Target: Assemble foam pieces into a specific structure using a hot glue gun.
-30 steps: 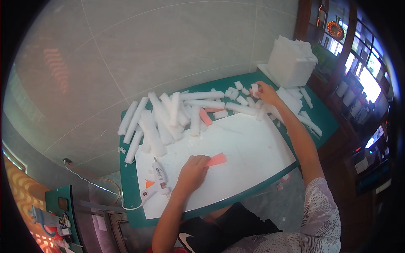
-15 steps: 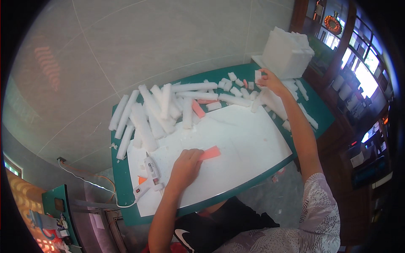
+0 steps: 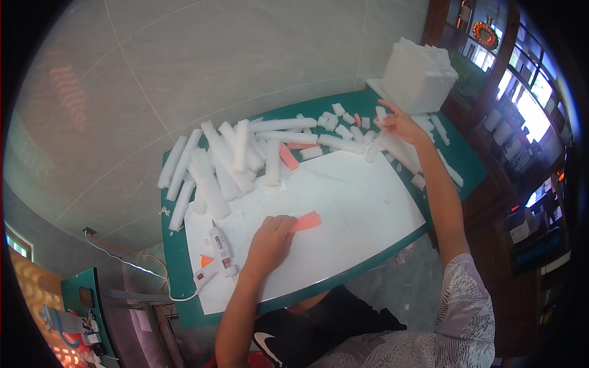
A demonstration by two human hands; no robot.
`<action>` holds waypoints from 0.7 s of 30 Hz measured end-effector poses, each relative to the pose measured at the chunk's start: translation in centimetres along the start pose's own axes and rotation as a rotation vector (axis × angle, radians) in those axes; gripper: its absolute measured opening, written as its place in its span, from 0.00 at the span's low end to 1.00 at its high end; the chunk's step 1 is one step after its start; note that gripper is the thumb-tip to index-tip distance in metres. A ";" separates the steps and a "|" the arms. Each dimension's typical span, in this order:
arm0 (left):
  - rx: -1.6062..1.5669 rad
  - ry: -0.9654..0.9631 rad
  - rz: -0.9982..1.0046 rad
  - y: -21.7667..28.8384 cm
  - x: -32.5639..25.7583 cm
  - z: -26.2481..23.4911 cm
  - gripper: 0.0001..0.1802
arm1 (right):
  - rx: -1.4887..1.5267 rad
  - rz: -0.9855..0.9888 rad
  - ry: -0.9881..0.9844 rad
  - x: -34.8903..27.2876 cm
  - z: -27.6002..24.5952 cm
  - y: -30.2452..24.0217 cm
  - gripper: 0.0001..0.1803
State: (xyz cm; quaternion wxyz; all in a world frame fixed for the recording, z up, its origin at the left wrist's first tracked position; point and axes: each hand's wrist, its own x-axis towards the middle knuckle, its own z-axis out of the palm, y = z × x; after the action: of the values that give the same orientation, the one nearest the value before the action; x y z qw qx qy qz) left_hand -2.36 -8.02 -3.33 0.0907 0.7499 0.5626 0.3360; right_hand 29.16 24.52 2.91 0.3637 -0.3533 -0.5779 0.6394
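My left hand [image 3: 270,244] rests on the white board, its fingers closed on the end of a pink foam strip [image 3: 307,221] that lies flat. Out at the far right, my right hand [image 3: 402,126] has its index finger stretched away from the thumb. A small white foam block [image 3: 380,113] stands right by those fingers; whether they touch it is hard to tell. Several other short foam pieces [image 3: 343,132] lie just left of that hand. A white glue gun [image 3: 222,245] sits on the board to the left of my left hand.
Long white foam strips [image 3: 211,184] are heaped at the board's far left, with a pink piece [image 3: 288,157] beside them. A big white foam cube [image 3: 420,76] stands in the far right corner of the green table [image 3: 463,165]. The glue gun's cord [image 3: 184,299] hangs off the left edge.
My right hand's index finger has lifted off the small white block and spread outward. The block has shifted slightly right and nearer. My left hand and the pink strip have stayed put.
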 end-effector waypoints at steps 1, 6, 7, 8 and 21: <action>0.006 0.000 0.002 0.1 0.0 0.0 0.13 | -0.141 0.018 0.049 -0.2 0.3 -0.1 0.29; -0.002 0.010 0.004 0.0 0.0 0.0 0.13 | -0.418 0.021 0.143 1.5 0.0 0.9 0.28; -0.016 0.011 -0.002 0.1 0.1 0.1 0.13 | -0.587 -0.068 0.191 2.0 -0.2 1.4 0.26; -0.016 0.012 0.000 0.1 0.2 0.1 0.13 | -0.756 -0.158 0.238 2.5 -0.3 1.8 0.25; -0.001 -0.014 -0.028 0.3 0.1 -0.2 0.14 | -0.775 0.034 0.395 9.7 0.2 3.5 0.26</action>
State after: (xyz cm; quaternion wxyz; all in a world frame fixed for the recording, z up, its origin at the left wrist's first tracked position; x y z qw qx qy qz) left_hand -2.25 -8.05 -3.00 0.0997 0.7443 0.5722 0.3296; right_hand 24.07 32.66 -0.82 0.2974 -0.5887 -0.6887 0.3012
